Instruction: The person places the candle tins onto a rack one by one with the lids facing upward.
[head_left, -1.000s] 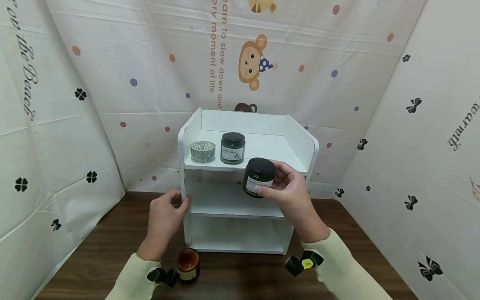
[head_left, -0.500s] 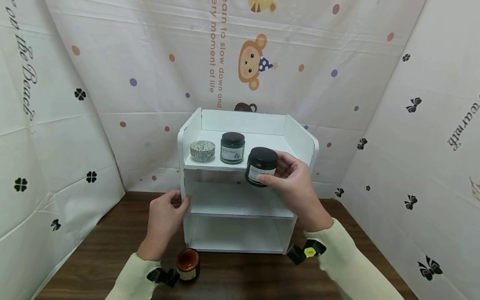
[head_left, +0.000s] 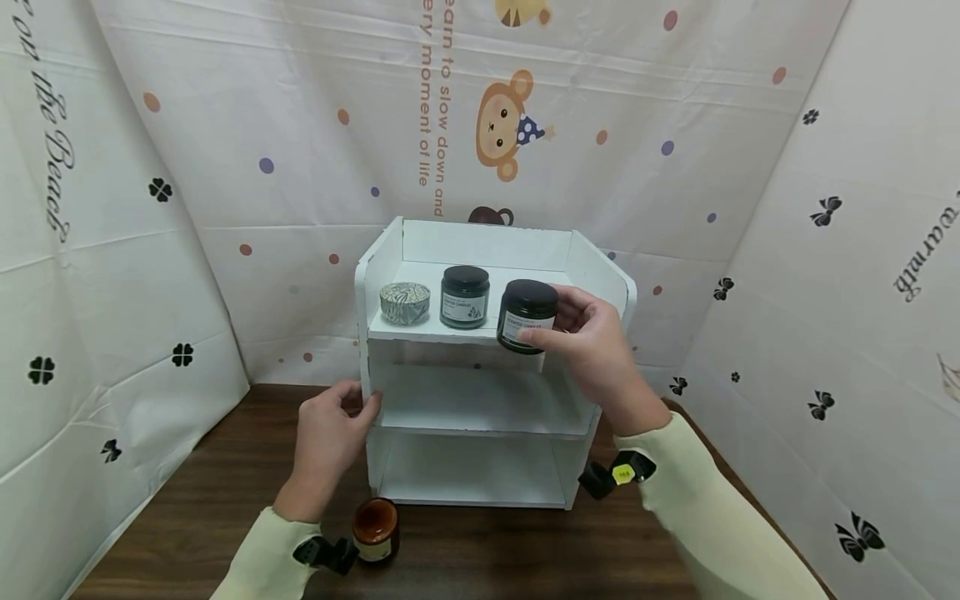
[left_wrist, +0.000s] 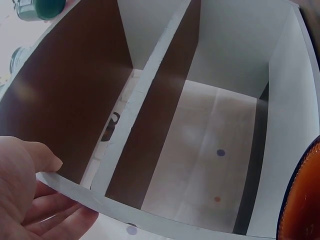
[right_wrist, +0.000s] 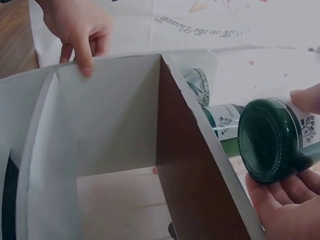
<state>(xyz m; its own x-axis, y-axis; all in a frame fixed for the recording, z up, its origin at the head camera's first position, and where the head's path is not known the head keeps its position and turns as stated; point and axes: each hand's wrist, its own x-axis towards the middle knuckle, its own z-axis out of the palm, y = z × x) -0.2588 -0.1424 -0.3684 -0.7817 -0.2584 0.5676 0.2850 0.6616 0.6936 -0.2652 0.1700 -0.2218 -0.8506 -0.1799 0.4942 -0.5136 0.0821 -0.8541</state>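
My right hand [head_left: 596, 350] grips a dark green candle jar [head_left: 528, 315] with a black lid and white label, thumb on the label. It hangs upright at the front edge of the top shelf; in the right wrist view its ribbed base [right_wrist: 266, 141] shows beside the board. On that top shelf stand a matching candle jar [head_left: 464, 297] and, to its left, a round patterned tin [head_left: 405, 303]. My left hand [head_left: 332, 442] pinches the left side panel of the white shelf unit [head_left: 480, 432]; in the left wrist view the thumb lies inside the panel and the fingers outside.
An amber glass jar [head_left: 376, 531] stands on the dark wooden table [head_left: 480, 554], beside my left wrist. Two lower compartments of the shelf unit face me. Printed white cloth [head_left: 300, 100] hangs behind and at both sides.
My right hand has raised the dark green candle jar from in front of the middle compartment to top-shelf height, moving slightly right. My left hand has kept its place on the side panel.
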